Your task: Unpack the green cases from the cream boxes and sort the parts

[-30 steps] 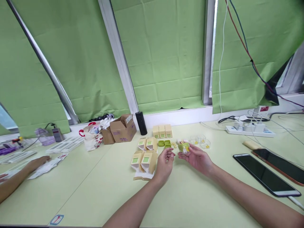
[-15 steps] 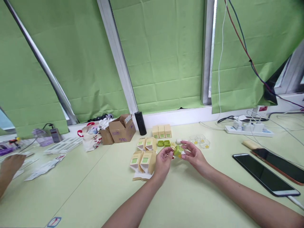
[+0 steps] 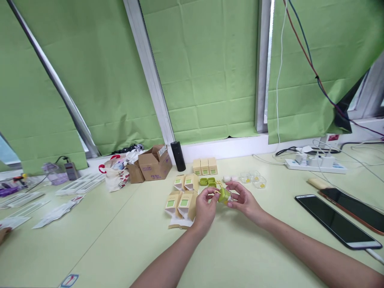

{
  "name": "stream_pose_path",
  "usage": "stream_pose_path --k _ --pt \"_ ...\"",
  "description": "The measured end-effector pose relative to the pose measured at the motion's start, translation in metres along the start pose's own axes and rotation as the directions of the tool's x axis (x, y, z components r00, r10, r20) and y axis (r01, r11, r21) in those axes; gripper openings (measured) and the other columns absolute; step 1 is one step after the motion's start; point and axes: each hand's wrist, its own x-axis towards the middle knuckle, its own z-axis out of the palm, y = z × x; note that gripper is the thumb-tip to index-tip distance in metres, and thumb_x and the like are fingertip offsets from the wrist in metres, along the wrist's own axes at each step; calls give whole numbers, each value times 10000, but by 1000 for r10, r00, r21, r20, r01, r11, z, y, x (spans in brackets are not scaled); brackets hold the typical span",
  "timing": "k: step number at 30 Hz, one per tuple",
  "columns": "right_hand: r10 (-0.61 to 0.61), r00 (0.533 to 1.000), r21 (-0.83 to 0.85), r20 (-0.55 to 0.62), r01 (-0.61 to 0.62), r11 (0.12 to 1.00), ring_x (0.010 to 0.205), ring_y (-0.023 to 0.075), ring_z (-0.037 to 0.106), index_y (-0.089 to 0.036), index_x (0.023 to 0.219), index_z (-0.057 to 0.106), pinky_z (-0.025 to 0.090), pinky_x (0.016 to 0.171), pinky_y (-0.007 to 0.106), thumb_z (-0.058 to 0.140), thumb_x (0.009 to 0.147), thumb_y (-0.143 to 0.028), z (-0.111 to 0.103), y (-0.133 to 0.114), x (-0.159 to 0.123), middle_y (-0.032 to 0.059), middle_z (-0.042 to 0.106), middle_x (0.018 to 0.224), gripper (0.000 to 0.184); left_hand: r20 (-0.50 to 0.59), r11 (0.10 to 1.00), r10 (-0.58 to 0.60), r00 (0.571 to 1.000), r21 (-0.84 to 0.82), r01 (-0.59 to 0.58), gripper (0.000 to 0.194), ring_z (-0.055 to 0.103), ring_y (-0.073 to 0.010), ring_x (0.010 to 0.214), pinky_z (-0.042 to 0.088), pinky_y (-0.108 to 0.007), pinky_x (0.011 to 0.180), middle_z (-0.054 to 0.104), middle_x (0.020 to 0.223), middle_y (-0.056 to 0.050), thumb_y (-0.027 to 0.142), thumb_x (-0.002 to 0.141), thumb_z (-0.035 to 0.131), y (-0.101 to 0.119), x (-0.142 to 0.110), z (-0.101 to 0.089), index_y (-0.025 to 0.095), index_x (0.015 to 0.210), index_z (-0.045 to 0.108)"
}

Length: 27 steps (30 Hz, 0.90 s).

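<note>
A small green case (image 3: 224,195) with a clear end and a pale yellow cord is held up over the table between my two hands. My left hand (image 3: 207,205) pinches its left side near the cord. On the clear end, the fingers of my right hand (image 3: 244,199) are closed. Just behind lie green square cups (image 3: 211,182) and small white pieces (image 3: 226,179). Clear cups with yellow spots (image 3: 259,182) stand to the right. Several kraft boxes with green windows (image 3: 187,203) are left of my left hand, some with open white flaps.
Three closed kraft boxes (image 3: 205,167) stand at the back beside a black cylinder (image 3: 178,156) and a cardboard carton (image 3: 155,163). Phones (image 3: 337,221) and a power strip (image 3: 315,165) with cables are on the right. White trays (image 3: 79,184) lie on the left; another person's hand (image 3: 4,234) shows at the edge.
The green case has turned slightly in my hands, with its cord now toward my left fingers. The other person's hand at the left has moved mostly out of view.
</note>
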Motion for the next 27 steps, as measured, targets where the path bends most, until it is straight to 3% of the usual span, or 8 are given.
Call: stream_pose_path --k 10,17,23,27 --pt "35 998 -72 60 -31 997 1038 218 641 -335 1302 525 581 780 341 879 728 -316 4 2 -4 69 501 1327 675 17 991 -4 1000 131 1 140 671 -220 1010 488 -321 855 734 1056 -89 330 955 623 1 -6 0 193 950 651" --pt "-35 999 -348 30 43 936 1354 279 514 -334 1332 521 502 1078 467 771 813 -261 3 1 -7 73 519 1440 581 22 980 4 1000 197 -8 159 658 -223 1023 473 -332 858 718 1067 -78 344 992 557 12 -10 3 203 967 625" --pt "-146 989 -505 30 141 852 1254 281 580 -305 1308 542 523 1023 470 726 841 -287 2 0 -6 77 596 1375 503 69 968 27 997 249 -43 115 642 -228 1054 465 -342 874 702 1114 -75 303 997 531 16 -14 2 222 995 612" --pt "-149 989 -555 20 135 821 1083 259 637 -290 1287 552 541 939 454 738 827 -289 2 0 -6 77 640 1309 496 91 953 37 995 296 -62 94 628 -227 1045 464 -345 869 685 1107 -74 279 1003 505 17 -16 0 226 985 580"
